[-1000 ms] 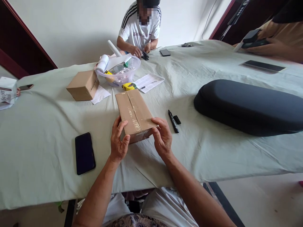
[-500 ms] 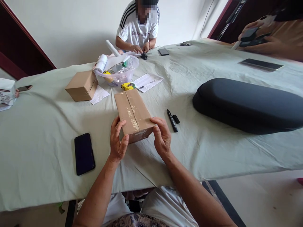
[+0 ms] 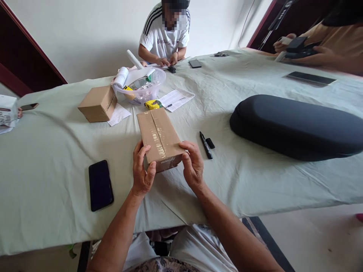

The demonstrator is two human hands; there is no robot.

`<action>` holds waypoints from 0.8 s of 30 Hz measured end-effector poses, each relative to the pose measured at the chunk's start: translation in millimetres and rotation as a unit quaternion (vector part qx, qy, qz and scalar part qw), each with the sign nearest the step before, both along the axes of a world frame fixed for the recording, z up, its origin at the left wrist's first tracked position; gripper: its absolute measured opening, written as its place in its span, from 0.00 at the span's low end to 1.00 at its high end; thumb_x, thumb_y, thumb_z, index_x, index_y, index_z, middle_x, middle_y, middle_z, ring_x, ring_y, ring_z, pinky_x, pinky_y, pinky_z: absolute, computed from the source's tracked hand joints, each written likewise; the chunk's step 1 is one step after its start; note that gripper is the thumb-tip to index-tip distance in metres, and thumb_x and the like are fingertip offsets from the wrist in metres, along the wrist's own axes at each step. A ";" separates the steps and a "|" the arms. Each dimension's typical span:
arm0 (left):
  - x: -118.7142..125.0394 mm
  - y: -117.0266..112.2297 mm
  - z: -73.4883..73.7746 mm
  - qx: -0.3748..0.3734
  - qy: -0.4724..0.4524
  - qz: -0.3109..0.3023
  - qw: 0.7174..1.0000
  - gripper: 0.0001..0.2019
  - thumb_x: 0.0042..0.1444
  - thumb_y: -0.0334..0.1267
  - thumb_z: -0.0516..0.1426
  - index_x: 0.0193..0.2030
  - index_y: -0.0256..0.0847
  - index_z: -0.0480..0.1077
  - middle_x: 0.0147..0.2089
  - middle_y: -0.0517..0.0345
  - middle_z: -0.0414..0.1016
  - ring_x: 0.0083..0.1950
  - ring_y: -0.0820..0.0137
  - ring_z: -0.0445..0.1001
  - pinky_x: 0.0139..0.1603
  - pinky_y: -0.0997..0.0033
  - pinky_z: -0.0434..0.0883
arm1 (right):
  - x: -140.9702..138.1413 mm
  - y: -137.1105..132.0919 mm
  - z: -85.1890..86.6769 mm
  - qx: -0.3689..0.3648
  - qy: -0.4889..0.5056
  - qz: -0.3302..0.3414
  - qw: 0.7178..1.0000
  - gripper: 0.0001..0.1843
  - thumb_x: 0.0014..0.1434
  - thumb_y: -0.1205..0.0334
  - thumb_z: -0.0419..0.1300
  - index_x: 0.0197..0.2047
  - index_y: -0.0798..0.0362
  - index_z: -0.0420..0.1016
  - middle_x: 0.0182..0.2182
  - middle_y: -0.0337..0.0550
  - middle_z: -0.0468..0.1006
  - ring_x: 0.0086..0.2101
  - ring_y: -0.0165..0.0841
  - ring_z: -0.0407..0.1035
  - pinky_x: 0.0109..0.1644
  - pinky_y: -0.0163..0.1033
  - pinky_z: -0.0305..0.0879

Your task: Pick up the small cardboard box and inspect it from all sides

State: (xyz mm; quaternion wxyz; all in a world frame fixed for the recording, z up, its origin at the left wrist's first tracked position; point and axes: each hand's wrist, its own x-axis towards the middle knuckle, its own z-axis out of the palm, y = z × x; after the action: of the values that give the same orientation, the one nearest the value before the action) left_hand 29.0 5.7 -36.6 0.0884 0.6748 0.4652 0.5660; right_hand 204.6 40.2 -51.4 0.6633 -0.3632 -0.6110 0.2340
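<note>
A taped cardboard box (image 3: 160, 132) rests on the pale green tablecloth in front of me, with clear tape running along its top seam. My left hand (image 3: 143, 170) grips its near left corner, thumb at the near face and fingers along the side. At the near right corner, my right hand (image 3: 193, 162) holds the box the same way. Just right of the box lie a black marker (image 3: 205, 145) and, beside it, its black cap (image 3: 210, 143). A dark smartphone (image 3: 101, 185) lies to the left of my left hand.
Beyond the box are a yellow tape measure (image 3: 153, 104), a printed sheet (image 3: 178, 99), a second cardboard box (image 3: 98, 104) and a plastic basin (image 3: 147, 92) of odds and ends. A large black case (image 3: 297, 126) occupies the right. Other people (image 3: 167, 34) sit around the table.
My hands and the box stay nearly where they were. At the far right, a person's hand has shifted left around a dark device.
</note>
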 end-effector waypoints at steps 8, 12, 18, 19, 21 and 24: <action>-1.3 1.1 -3.0 0.010 0.012 0.002 1.000 0.23 0.68 0.51 0.50 0.65 0.44 0.62 0.70 0.40 0.62 0.71 0.56 0.64 0.68 0.51 0.65 | 1.2 1.5 -7.8 -0.016 0.021 0.030 0.999 0.15 0.66 0.48 0.58 0.53 0.44 0.74 0.47 0.46 0.73 0.48 0.39 0.70 0.40 0.40 0.71; 0.3 0.6 -4.0 0.012 0.010 0.005 1.000 0.22 0.68 0.49 0.50 0.65 0.44 0.62 0.70 0.40 0.61 0.71 0.56 0.64 0.68 0.51 0.65 | 0.3 1.2 -7.3 -0.003 0.006 0.018 1.000 0.14 0.69 0.51 0.54 0.53 0.43 0.73 0.47 0.46 0.73 0.48 0.39 0.70 0.42 0.42 0.71; 12.8 1.0 -2.0 0.012 -0.017 0.018 1.000 0.21 0.67 0.50 0.51 0.63 0.44 0.62 0.69 0.40 0.61 0.70 0.55 0.64 0.67 0.50 0.65 | -8.8 -4.6 1.6 0.034 -0.056 -0.070 0.995 0.23 0.60 0.44 0.65 0.54 0.44 0.68 0.46 0.45 0.71 0.47 0.42 0.68 0.49 0.49 0.69; 15.4 1.3 -1.8 0.015 -0.025 0.022 0.999 0.21 0.67 0.50 0.52 0.62 0.44 0.62 0.68 0.40 0.61 0.69 0.55 0.64 0.66 0.51 0.65 | -10.9 -5.7 3.4 0.041 -0.064 -0.086 0.993 0.26 0.57 0.43 0.67 0.54 0.44 0.67 0.46 0.45 0.70 0.47 0.42 0.67 0.49 0.49 0.68; 20.1 1.6 -2.0 0.020 -0.039 0.028 0.999 0.22 0.65 0.50 0.55 0.62 0.44 0.62 0.68 0.40 0.61 0.69 0.55 0.64 0.66 0.52 0.66 | -14.4 -7.2 6.4 0.048 -0.071 -0.110 0.990 0.29 0.55 0.41 0.69 0.53 0.45 0.66 0.45 0.44 0.69 0.45 0.42 0.66 0.48 0.49 0.68; 24.3 1.0 -3.4 0.016 -0.050 0.032 0.998 0.22 0.65 0.50 0.55 0.62 0.45 0.61 0.68 0.40 0.61 0.69 0.55 0.64 0.66 0.52 0.65 | -16.3 -8.0 7.8 0.044 -0.067 -0.121 0.989 0.28 0.54 0.41 0.69 0.51 0.45 0.66 0.43 0.43 0.69 0.43 0.41 0.65 0.46 0.47 0.67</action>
State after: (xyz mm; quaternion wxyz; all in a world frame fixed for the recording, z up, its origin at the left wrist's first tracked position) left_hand 53.3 6.7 -40.1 0.0826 0.6322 0.4724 0.6086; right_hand 188.2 32.2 -43.6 0.6594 -0.4198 -0.6156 0.1001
